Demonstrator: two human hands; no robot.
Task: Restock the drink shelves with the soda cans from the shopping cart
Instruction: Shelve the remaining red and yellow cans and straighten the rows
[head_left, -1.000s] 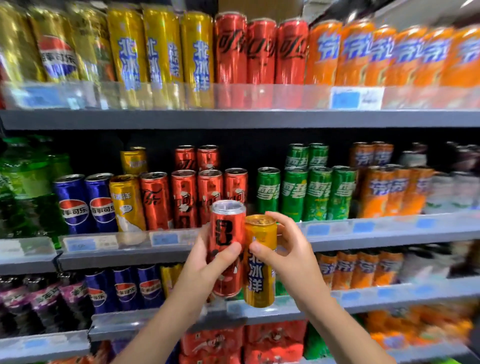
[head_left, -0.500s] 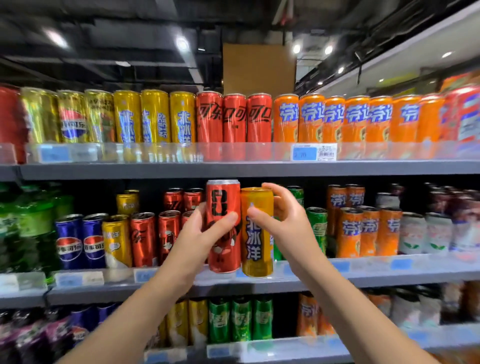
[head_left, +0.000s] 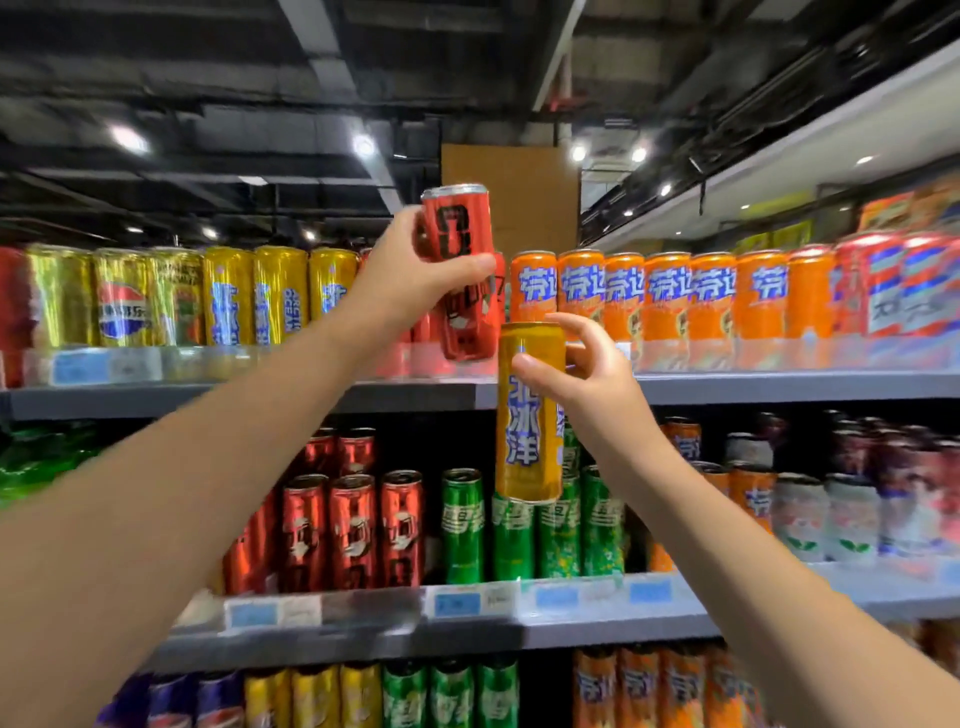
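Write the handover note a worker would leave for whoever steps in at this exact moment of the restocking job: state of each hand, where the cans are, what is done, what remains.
Left hand: closed grip on the red can, raised, tilted, in front of the top shelf beside the orange cans.
Right hand: holds the yellow can upright, lower, in front of the top shelf's edge.
Done: neither held can is shelved yet.
Left: set the red can on the shelf, probably with the red cans behind the left hand; the yellow can likely goes with the matching yellow cans further left. The cart is out of view.
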